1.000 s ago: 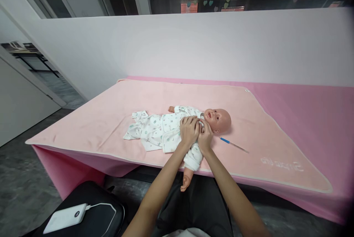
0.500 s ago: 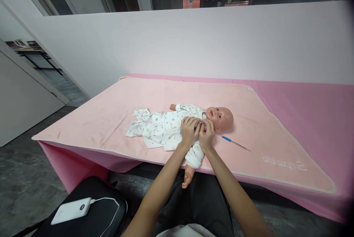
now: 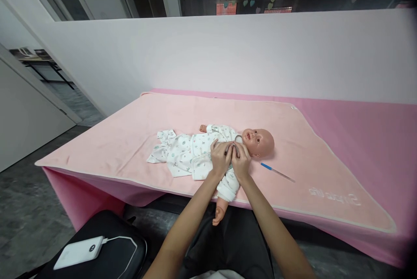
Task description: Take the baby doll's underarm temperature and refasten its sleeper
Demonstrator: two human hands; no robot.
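Observation:
A baby doll (image 3: 260, 141) lies on its back on a pale pink blanket (image 3: 182, 109), head to the right. It wears a white printed romper (image 3: 185, 153). One sleeved arm hangs over the table's near edge. My left hand (image 3: 220, 157) and my right hand (image 3: 241, 161) meet on the doll's chest just below its neck, fingers pinching the romper's front near the collar. What lies under the fingertips is hidden.
A thin stick with a blue end (image 3: 276, 171) lies on the blanket right of the doll's head. A pink cover (image 3: 365, 135) drapes the table. A white wall stands behind. A black bag (image 3: 117, 248) with a white power bank (image 3: 78, 252) sits at lower left.
Both hands stay on the doll's chest; the fingers shift slightly along the romper's front near the collar. The view wobbles a little.

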